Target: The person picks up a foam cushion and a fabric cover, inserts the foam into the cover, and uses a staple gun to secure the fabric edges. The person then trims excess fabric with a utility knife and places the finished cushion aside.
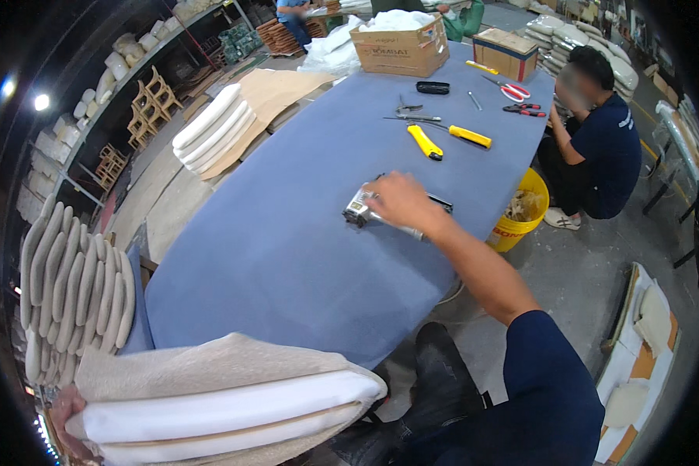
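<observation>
Right hand (404,203): fingers curled around silver stapler-like tool (356,208), on blue table (272,233). Left hand (70,413): eight o'clock of tool, at end of white foam panel (225,408); closure cannot be told. Risk: panel might slide from weak one-handed support.

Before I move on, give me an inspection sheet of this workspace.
Surface: blue-covered table, rounded near end.
Things: silver-and-black tool on the table; white padded piece with beige fabric in the foreground.
Clutter: yellow-handled tools, red-handled pliers, scissors, cardboard box.
Hands: right hand on the tool; left hand at the padded piece's left end, grip partly hidden.
Cables: pale loop below the table edge; cable or hose, cannot tell.
Surroundings: crouching person beside a yellow bucket; stacked pads at left.
</observation>
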Demonstrator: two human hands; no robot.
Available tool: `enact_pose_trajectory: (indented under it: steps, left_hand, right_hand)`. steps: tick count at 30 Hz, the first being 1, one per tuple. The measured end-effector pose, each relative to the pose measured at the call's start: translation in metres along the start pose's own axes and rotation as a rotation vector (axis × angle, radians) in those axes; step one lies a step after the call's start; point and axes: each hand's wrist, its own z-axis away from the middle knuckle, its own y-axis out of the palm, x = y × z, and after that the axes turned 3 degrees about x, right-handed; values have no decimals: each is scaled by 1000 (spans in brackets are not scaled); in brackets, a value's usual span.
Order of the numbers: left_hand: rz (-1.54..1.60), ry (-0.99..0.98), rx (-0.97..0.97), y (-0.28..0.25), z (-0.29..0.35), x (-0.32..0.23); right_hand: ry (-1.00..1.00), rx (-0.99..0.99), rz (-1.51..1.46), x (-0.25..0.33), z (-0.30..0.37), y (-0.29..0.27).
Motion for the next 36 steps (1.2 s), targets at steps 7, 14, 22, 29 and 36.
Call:
enact_pose_trajectory:
  steps: [7, 14, 22, 29, 36]
  left_hand:
    - [515, -290, -578, 163, -134, 2]
    - [783, -218, -732, 189, -193, -74]
    - [368, -142, -477, 185, -206, -124]
    - [54, -69, -551, 180, -190, -182]
    - [167, 66, -632, 191, -176, -212]
  right_hand:
    - [408, -411, 38, -187, -63, 30]
    - [313, -139, -207, -221, -103, 42]
    - [-235, -80, -1413, 70, -19, -127]
    - [-770, 67, -1252, 215, 73, -206]
    - [-718, 49, -1086, 259, 105, -220]
